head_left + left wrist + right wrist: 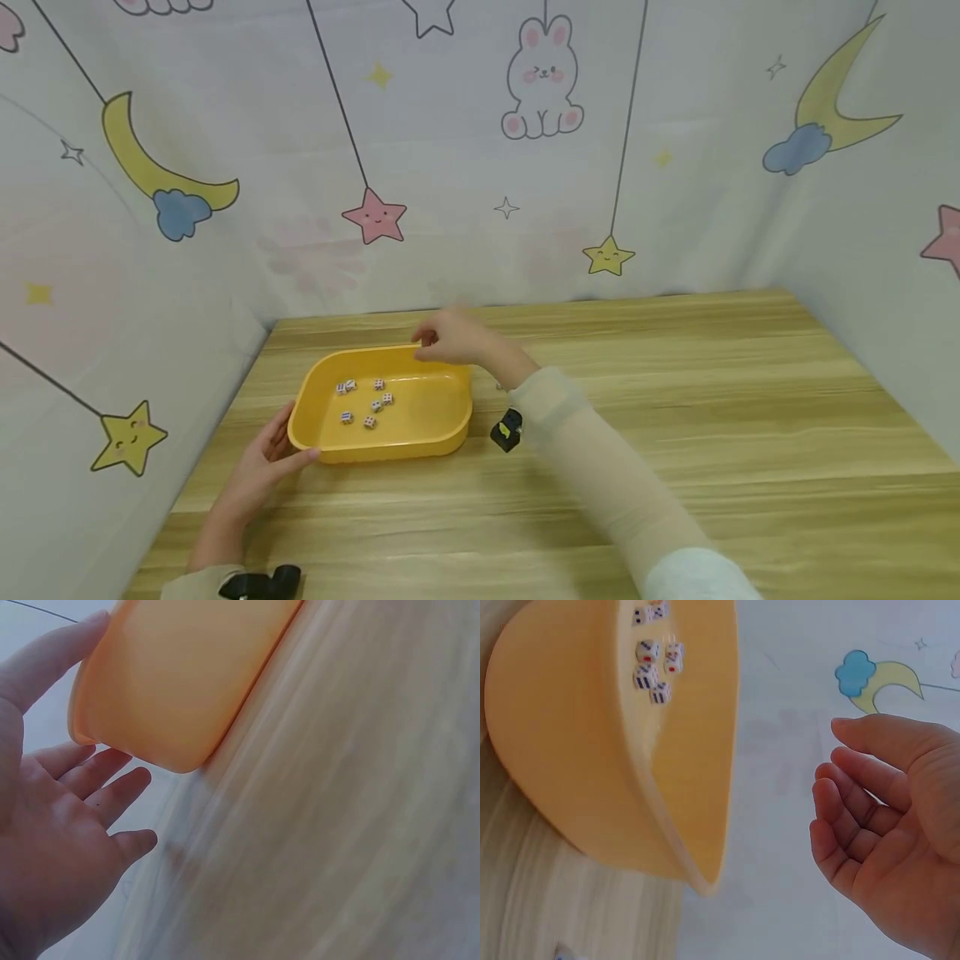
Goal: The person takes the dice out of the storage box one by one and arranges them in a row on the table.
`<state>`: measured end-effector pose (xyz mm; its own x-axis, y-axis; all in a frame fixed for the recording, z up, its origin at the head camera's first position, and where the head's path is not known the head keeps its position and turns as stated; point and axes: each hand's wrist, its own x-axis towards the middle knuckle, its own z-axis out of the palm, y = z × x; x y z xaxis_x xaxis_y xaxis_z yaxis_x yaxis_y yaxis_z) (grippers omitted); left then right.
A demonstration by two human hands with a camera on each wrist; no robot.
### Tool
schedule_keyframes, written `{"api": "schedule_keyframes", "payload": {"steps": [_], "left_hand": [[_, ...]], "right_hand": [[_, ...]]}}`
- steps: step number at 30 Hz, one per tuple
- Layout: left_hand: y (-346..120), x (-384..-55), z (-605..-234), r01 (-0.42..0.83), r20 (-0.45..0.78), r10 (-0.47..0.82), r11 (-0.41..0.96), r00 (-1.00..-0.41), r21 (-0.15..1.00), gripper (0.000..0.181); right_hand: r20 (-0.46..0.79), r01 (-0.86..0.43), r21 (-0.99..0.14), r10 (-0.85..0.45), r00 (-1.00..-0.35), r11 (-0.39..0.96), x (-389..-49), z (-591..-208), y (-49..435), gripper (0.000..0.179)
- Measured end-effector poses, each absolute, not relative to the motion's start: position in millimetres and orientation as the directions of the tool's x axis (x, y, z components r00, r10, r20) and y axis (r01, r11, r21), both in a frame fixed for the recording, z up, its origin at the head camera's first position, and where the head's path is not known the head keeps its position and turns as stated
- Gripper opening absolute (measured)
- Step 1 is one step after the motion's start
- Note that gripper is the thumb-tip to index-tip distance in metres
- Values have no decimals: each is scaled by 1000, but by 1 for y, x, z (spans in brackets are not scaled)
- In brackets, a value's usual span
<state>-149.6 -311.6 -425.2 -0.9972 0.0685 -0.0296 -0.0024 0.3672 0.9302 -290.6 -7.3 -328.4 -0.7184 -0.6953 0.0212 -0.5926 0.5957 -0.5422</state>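
A yellow rectangular tray (442, 433) with rounded corners sits on the table, with several small white dice (370, 422) scattered over the left part of its floor. At the tray's near left corner is my left hand (258, 467). Its thumb touches the rim and its loosely extended fingers lie along the outer wall, as the left wrist view (67, 802) also shows. My right hand (453, 336) hovers over the tray's far right corner. In the right wrist view, the right hand (885, 817) has loosely bent fingers, with nothing between them and the thumb.
The wood-grain table (712, 400) extends to the right of the tray. Under my right forearm a black wrist camera (507, 429) shows. A small object (562, 951), partly cut off, lies on the table beside the tray. A patterned cloth (450, 167) hangs behind.
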Motion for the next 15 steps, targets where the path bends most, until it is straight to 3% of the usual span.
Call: {"api": "schedule_keyframes", "payload": {"steps": [15], "left_hand": [[-310,-151,-423,-47,-72,57,363,-996,931,89]], "right_hand": [[-132,-533,-539,-691,-711,652,-284,-372,-70,27]]}}
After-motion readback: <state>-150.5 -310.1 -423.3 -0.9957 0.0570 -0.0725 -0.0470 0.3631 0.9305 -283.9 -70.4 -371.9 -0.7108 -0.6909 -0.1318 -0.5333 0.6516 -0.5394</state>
